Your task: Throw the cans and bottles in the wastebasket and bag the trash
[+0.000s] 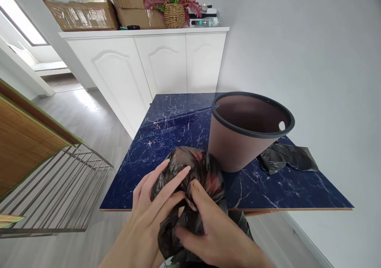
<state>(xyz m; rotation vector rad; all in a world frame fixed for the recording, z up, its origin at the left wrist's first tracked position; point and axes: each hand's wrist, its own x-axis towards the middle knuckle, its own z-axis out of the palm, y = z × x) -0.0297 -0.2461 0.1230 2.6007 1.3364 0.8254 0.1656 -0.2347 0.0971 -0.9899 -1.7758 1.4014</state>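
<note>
A filled black plastic bag (208, 172) sits at the front edge of the blue marbled table (166, 129), with reddish contents showing through its thin film. My left hand (154, 204) is closed around the left side of its gathered neck, the longer fingers stretched over the bag. From the right, my right hand (208, 224) grips the twisted neck between thumb and bent fingers. Loose ends of the bag hang below my hands, past the table edge. Just behind the bag and to its right stands a brownish-pink trash bin (235, 149) with a dark rim, upright.
A flattened black plastic bag (287, 157) lies right of the bin, close to the wall (312, 69). Beyond the table is a white cabinet (116, 69) bearing cardboard boxes (83, 16), a flower basket (174, 16) and a bottle (208, 22). A metal rack (74, 188) stands at left.
</note>
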